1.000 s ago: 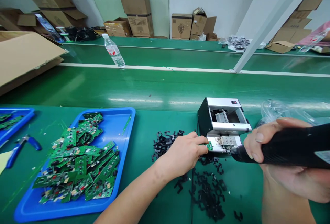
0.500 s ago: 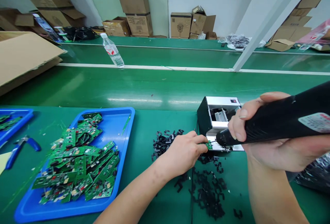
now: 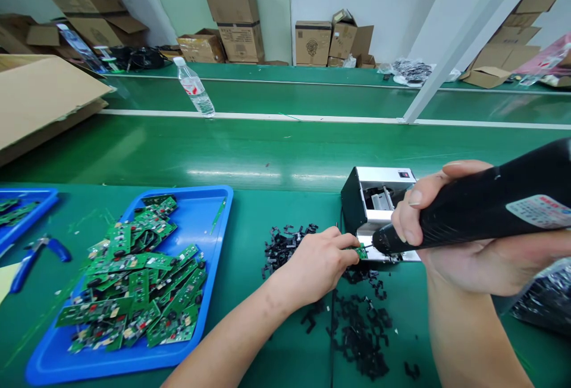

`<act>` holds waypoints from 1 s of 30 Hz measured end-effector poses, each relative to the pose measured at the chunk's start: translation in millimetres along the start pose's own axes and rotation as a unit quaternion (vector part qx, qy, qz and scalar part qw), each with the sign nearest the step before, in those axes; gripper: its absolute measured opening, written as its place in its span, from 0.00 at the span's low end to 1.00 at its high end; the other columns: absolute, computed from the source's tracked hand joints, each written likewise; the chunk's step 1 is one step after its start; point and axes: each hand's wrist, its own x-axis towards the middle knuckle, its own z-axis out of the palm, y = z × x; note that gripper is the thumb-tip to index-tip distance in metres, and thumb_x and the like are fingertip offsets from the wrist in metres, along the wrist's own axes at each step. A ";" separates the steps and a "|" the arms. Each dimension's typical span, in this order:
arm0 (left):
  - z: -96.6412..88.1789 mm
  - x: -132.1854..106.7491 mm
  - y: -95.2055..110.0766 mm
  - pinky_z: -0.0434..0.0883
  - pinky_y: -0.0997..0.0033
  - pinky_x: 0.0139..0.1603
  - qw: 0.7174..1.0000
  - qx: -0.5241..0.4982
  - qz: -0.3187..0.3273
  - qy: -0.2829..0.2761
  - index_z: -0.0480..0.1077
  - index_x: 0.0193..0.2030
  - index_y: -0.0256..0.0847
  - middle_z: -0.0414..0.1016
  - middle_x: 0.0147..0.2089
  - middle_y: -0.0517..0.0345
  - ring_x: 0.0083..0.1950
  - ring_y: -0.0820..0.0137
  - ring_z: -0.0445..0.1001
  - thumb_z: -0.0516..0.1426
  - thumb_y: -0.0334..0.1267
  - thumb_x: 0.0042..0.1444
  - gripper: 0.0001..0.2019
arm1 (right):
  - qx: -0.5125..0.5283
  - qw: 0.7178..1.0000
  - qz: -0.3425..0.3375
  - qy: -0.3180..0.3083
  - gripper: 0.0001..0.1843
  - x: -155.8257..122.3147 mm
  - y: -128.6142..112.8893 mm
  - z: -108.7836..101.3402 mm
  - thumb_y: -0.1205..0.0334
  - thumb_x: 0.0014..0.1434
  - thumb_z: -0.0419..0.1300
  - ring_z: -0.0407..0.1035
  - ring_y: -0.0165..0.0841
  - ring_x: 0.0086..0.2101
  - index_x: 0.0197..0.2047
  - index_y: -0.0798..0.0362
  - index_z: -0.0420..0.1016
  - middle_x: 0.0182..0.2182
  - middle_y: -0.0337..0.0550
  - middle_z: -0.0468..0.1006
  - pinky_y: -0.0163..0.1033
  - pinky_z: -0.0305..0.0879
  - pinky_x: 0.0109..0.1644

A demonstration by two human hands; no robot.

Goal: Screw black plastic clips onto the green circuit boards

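My left hand (image 3: 322, 264) pinches a small green circuit board (image 3: 361, 252), most of it hidden under the fingers. Wrapped round a black electric screwdriver (image 3: 486, 197) is my right hand (image 3: 473, 239). The screwdriver's thin bit points left and meets the board's right end, or comes very close to it. Both tips are just in front of a black and silver machine (image 3: 379, 197), probably a screw feeder, with an open top. Small black plastic clips (image 3: 285, 248) lie in a heap beside my left hand, and more black clips (image 3: 361, 334) are scattered nearer to me.
A blue tray (image 3: 225, 221) with many green circuit boards stands at left. Blue-handled pliers (image 3: 38, 257) lie beyond it, near a second blue tray (image 3: 49, 197). A water bottle (image 3: 195, 89) stands on the ledge behind. A black plastic bag (image 3: 544, 299) sits at right.
The screwdriver in my right hand has shifted slightly left, its rear end a little higher. My left hand and the board have stayed nearly still.
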 end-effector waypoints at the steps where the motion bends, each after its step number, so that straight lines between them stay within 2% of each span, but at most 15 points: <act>1: -0.2 0.0 0.1 0.69 0.66 0.36 1.000 0.000 0.000 0.000 0.77 0.45 0.45 0.76 0.58 0.62 0.47 0.66 0.71 0.53 0.32 0.70 0.10 | 0.003 1.000 0.004 0.004 0.29 0.2 0.2 0.5 0.28 0.52 0.64 0.63 0.29 0.15 0.47 0.40 0.78 0.30 0.39 0.76 0.37 0.59 0.16; 6: -0.6 -0.2 0.6 0.68 0.66 0.36 1.000 0.001 0.000 -0.001 0.77 0.45 0.45 0.76 0.58 0.62 0.47 0.66 0.71 0.53 0.33 0.70 0.10 | -0.015 1.000 0.001 0.005 0.31 -1.0 3.2 1.2 0.26 0.51 0.63 0.62 0.29 0.15 0.47 0.40 0.77 0.30 0.39 0.76 0.37 0.58 0.16; 12: -1.1 -0.2 0.2 0.68 0.66 0.36 1.000 -0.002 0.001 0.000 0.77 0.45 0.44 0.76 0.57 0.63 0.46 0.66 0.70 0.53 0.32 0.70 0.10 | 0.048 0.999 0.001 -0.007 0.29 1.8 7.3 4.7 0.32 0.49 0.69 0.66 0.30 0.15 0.46 0.43 0.81 0.30 0.39 0.78 0.37 0.57 0.15; 19: -0.6 0.2 0.9 0.70 0.67 0.39 1.000 0.001 -0.005 -0.005 0.77 0.45 0.44 0.76 0.57 0.61 0.46 0.66 0.70 0.52 0.33 0.70 0.11 | 0.071 0.996 -0.021 -0.045 0.31 3.0 15.6 1.8 0.31 0.50 0.68 0.66 0.29 0.15 0.47 0.47 0.82 0.31 0.40 0.79 0.36 0.57 0.14; 26: -2.1 0.3 1.1 0.69 0.65 0.38 1.000 -0.004 -0.005 -0.005 0.76 0.44 0.45 0.76 0.57 0.64 0.45 0.67 0.69 0.53 0.32 0.70 0.10 | 0.075 0.996 -0.032 -0.047 0.31 3.6 20.1 4.2 0.30 0.51 0.67 0.66 0.29 0.15 0.47 0.46 0.82 0.31 0.39 0.79 0.36 0.57 0.13; 30: -1.0 -0.1 0.8 0.68 0.65 0.37 1.000 -0.008 -0.009 0.003 0.76 0.44 0.45 0.76 0.57 0.66 0.45 0.67 0.70 0.53 0.32 0.70 0.10 | 0.051 0.998 -0.043 -0.019 0.32 -3.1 9.5 -4.2 0.30 0.54 0.64 0.65 0.29 0.15 0.48 0.47 0.82 0.30 0.40 0.79 0.37 0.56 0.12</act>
